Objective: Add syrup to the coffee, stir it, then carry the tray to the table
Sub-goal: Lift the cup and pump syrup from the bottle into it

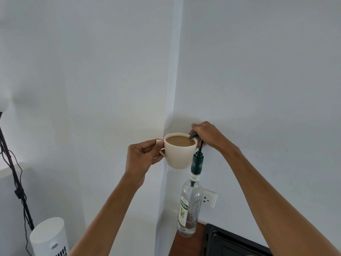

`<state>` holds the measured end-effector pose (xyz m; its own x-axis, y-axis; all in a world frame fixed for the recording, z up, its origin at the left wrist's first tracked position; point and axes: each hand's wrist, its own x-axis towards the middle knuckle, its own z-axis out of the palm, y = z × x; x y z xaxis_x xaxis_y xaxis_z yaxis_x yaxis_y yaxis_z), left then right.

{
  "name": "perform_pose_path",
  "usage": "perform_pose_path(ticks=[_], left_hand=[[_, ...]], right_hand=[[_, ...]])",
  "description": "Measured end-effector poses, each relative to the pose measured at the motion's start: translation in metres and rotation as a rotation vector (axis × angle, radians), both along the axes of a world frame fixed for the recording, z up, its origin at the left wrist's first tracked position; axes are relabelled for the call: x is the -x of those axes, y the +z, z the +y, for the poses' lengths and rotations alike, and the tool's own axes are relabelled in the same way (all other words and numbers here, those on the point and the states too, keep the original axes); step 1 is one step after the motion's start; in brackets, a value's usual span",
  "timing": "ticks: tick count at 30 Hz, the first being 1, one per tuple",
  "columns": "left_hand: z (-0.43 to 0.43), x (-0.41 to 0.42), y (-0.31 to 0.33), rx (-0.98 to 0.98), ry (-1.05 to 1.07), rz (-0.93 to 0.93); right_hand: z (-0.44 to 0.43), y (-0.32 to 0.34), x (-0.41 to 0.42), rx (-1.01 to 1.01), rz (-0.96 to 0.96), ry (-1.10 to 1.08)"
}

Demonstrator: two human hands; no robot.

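A cream coffee cup (178, 156) full of light brown coffee is held in the air by its handle in my left hand (143, 156). A clear glass syrup bottle (188, 209) with a dark green pump (197, 161) stands on the brown counter beside the wall. My right hand (206, 135) rests on top of the pump head. The pump's spout (192, 135) reaches over the cup's right rim, just above the coffee. The bottle holds only a little liquid at its bottom.
A black tray (230, 242) lies on the brown counter (184, 244) at the lower right. A wall socket (209, 198) sits behind the bottle. A white cylindrical appliance (48, 237) and a black stand with cables (16, 182) are at the left.
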<state>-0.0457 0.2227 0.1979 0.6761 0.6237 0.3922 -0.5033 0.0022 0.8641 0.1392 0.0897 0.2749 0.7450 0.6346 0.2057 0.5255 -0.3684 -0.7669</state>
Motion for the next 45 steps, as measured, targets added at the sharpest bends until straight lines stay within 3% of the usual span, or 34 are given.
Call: perform_pose_path(ticks=[16, 45], left_hand=[[-0.003, -0.007, -0.001, 0.016, 0.001, 0.006], [0.000, -0.008, 0.000, 0.029, -0.022, 0.005]], right_hand=[[0.000, -0.005, -0.006, -0.056, 0.004, 0.023], [0.002, 0.002, -0.005, 0.087, 0.014, -0.009]])
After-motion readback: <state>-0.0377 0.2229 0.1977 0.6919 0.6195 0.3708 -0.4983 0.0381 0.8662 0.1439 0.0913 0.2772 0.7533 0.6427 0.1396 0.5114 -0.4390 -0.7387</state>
